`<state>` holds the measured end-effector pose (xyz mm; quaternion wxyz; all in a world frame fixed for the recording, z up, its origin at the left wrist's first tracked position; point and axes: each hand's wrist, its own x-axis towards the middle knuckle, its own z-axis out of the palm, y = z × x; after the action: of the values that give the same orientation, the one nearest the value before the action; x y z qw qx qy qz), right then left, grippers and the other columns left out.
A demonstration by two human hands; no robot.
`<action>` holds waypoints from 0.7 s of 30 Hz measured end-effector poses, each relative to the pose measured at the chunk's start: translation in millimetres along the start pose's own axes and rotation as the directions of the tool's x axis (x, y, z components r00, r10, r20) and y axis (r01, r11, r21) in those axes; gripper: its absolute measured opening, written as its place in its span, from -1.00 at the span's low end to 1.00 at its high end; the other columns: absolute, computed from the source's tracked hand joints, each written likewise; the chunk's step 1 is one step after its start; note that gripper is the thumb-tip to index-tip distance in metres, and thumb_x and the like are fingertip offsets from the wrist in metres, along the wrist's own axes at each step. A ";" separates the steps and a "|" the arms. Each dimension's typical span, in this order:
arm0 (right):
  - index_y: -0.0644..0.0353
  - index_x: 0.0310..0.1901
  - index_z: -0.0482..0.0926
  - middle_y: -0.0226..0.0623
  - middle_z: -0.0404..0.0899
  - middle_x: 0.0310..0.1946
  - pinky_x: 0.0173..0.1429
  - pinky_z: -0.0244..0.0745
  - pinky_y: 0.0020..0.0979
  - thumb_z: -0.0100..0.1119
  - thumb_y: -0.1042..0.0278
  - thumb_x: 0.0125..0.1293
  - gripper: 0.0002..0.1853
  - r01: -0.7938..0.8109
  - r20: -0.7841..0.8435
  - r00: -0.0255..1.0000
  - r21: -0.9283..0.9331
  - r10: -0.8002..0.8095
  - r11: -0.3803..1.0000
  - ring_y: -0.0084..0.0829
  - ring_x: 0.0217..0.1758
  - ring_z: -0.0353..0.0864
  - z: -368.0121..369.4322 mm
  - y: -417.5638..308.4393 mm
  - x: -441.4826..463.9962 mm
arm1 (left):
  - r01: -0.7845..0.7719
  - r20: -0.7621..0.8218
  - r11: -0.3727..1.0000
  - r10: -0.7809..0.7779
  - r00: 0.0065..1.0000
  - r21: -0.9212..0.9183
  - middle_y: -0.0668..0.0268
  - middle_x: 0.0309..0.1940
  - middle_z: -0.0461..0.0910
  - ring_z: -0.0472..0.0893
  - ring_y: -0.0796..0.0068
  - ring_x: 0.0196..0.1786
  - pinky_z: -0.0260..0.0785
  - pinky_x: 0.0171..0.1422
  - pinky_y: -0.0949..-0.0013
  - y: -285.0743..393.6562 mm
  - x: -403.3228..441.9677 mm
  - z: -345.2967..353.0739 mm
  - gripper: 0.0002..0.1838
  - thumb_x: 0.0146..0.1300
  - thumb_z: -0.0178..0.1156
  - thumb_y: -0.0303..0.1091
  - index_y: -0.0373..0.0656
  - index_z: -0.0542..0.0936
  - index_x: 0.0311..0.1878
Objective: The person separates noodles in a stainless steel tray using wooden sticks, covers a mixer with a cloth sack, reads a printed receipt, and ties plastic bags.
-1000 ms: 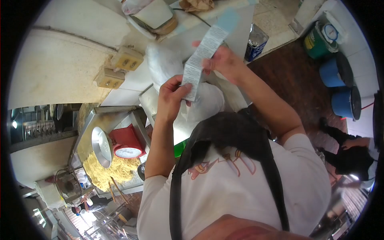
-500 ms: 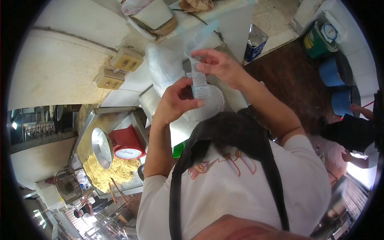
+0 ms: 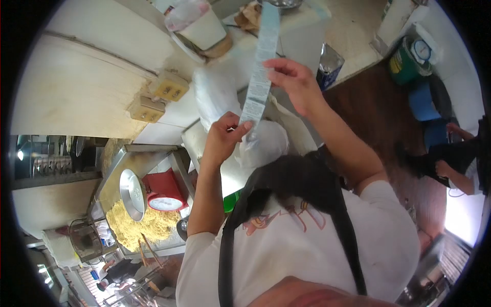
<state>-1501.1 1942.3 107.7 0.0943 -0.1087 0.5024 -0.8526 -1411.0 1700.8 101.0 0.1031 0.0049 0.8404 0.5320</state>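
A long pale strip of printed labels (image 3: 260,77) stretches upward in front of me, with rows of small text too fine to read. My left hand (image 3: 223,137) pinches its lower end between thumb and fingers. Higher up, my right hand (image 3: 296,84) has thumb and fingers closed on the strip's right edge. Just below the strip is a whitish plastic bag (image 3: 266,146), its contents unclear. Another clear plastic bag (image 3: 212,97) stands behind my left hand, beside the wall.
To the left, a red dial scale (image 3: 163,187) and a metal pan (image 3: 133,194) sit by a heap of yellow noodles (image 3: 153,225). A white tub (image 3: 202,25) stands at the top. On the right are a green bucket (image 3: 404,59), blue tubs (image 3: 423,97) and another person (image 3: 460,158).
The strip, earlier bent and shorter in view, is now drawn out long and nearly straight. My left hand has shifted to its lower end; my right hand has moved slightly right.
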 end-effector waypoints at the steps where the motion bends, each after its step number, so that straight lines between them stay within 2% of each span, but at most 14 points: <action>1: 0.31 0.13 0.64 -0.31 0.68 -0.06 0.18 0.55 -0.43 0.30 0.47 0.38 -0.69 0.001 -0.024 1.000 -0.002 -0.001 1.000 -0.52 0.00 0.63 -0.9 0.1 1.0 | -0.078 -0.035 0.996 0.080 0.996 0.046 0.23 -0.11 0.64 0.61 0.48 -0.21 0.45 -0.16 0.39 -0.4 0.0 1.2 -0.67 0.31 0.43 -0.20 -0.34 0.65 -0.29; 3: 0.31 0.13 0.64 -0.32 0.67 -0.08 0.09 0.54 -0.46 0.32 0.50 0.36 -0.68 0.024 -0.017 1.000 -0.038 -0.025 0.999 -0.56 -0.06 0.61 -5.6 1.8 5.9 | -0.233 -0.109 0.961 0.250 0.962 0.148 0.22 -0.04 0.63 0.61 0.43 -0.14 0.46 -0.08 0.38 1.7 -0.1 3.6 -0.67 0.32 0.43 -0.20 -0.34 0.66 -0.28; 4: 0.31 0.13 0.63 -0.33 0.67 -0.08 0.07 0.54 -0.47 0.32 0.50 0.35 -0.68 0.052 -0.008 0.999 -0.070 -0.052 0.996 -0.57 -0.08 0.60 -8.5 4.6 8.6 | -0.239 -0.076 0.970 0.241 0.967 0.036 0.19 0.05 0.61 0.61 0.37 -0.04 0.44 0.04 0.39 3.6 -0.6 3.8 -0.68 0.31 0.42 -0.21 -0.34 0.66 -0.27; 5: 0.31 0.13 0.63 -0.33 0.66 -0.09 0.05 0.53 -0.47 0.33 0.51 0.35 -0.67 0.077 0.000 0.997 -0.100 -0.077 0.992 -0.58 -0.10 0.59 -8.6 5.7 10.2 | -0.297 -0.113 0.952 0.304 0.946 0.073 0.26 -0.09 0.62 0.58 0.45 -0.14 0.40 -0.01 0.41 10.2 -2.5 6.1 -0.70 0.32 0.41 -0.22 -0.32 0.65 -0.26; 7: 0.32 0.14 0.63 -0.34 0.66 -0.11 0.01 0.51 -0.48 0.34 0.51 0.34 -0.66 0.103 0.001 0.995 -0.045 -0.103 0.994 -0.59 -0.13 0.58 -3.8 0.7 11.0 | -0.107 -0.010 0.992 0.108 0.994 0.068 0.41 -0.26 0.59 0.52 0.60 -0.17 0.39 -0.02 0.42 23.0 -8.0 0.5 -0.70 0.34 0.39 -0.23 -0.30 0.68 -0.07; 8: 0.32 0.14 0.63 -0.35 0.66 -0.12 0.00 0.51 -0.49 0.35 0.51 0.33 -0.65 0.111 -0.002 0.994 -0.017 -0.111 0.994 -0.59 -0.14 0.57 -1.2 -2.1 10.4 | -0.011 -0.001 0.999 0.011 1.000 0.043 0.46 -0.40 0.55 0.46 0.66 -0.29 0.35 -0.18 0.46 17.3 -7.4 1.4 -0.71 0.33 0.40 -0.22 -0.28 0.66 -0.13; 11: 0.33 0.14 0.63 -0.36 0.67 -0.14 0.00 0.52 -0.50 0.35 0.52 0.33 -0.65 0.141 -0.018 0.990 -0.011 -0.141 0.990 -0.58 -0.14 0.58 3.6 -13.8 13.9 | 0.027 -0.019 0.999 -0.026 0.999 0.034 0.47 -0.44 0.55 0.46 0.67 -0.33 0.32 -0.22 0.47 35.7 -11.8 2.5 -0.71 0.33 0.41 -0.19 -0.26 0.64 -0.19; 12: 0.33 0.17 0.62 -0.35 0.67 -0.13 0.01 0.53 -0.49 0.33 0.55 0.33 -0.63 0.129 -0.031 0.991 -0.018 -0.130 0.991 -0.58 -0.14 0.58 3.6 -18.0 15.3 | -0.014 -0.043 0.999 0.012 0.999 -0.047 0.48 -0.42 0.56 0.45 0.68 -0.33 0.32 -0.22 0.47 35.4 -12.2 4.7 -0.72 0.34 0.40 -0.21 -0.26 0.62 -0.23; 15: 0.34 0.19 0.61 -0.34 0.68 -0.14 0.02 0.55 -0.49 0.32 0.57 0.32 -0.60 0.187 -0.010 0.982 -0.010 -0.187 0.982 -0.58 -0.14 0.59 6.2 -29.0 22.0 | -0.044 -0.123 0.998 0.037 0.992 -0.048 0.49 -0.42 0.56 0.45 0.68 -0.34 0.32 -0.23 0.47 27.3 -10.4 4.1 -0.75 0.36 0.39 -0.25 -0.25 0.63 -0.20; 18: 0.33 0.23 0.59 -0.34 0.69 -0.14 0.04 0.56 -0.47 0.32 0.58 0.31 -0.56 0.236 0.032 0.971 -0.016 -0.236 0.972 -0.58 -0.15 0.59 6.2 -34.1 26.9 | -0.009 -0.103 0.990 -0.006 0.995 -0.144 0.49 -0.42 0.55 0.45 0.68 -0.33 0.34 -0.22 0.46 21.1 -9.5 4.3 -0.79 0.37 0.38 -0.29 -0.24 0.63 -0.19; 21: 0.32 0.25 0.57 -0.33 0.69 -0.07 0.06 0.56 -0.47 0.33 0.59 0.29 -0.53 0.271 0.047 0.962 -0.028 -0.269 0.962 -0.58 -0.13 0.60 11.9 -42.7 27.5 | 0.011 -0.121 1.000 -0.009 0.993 0.017 0.46 -0.47 0.54 0.44 0.66 -0.38 0.35 -0.26 0.43 5.8 -6.6 3.6 -0.75 0.34 0.41 -0.26 -0.26 0.63 -0.19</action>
<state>-1526.3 1945.3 153.3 -0.0141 -0.1959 0.4954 -0.8462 -1404.6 1705.7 105.8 0.0545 -0.0307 0.8499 0.5233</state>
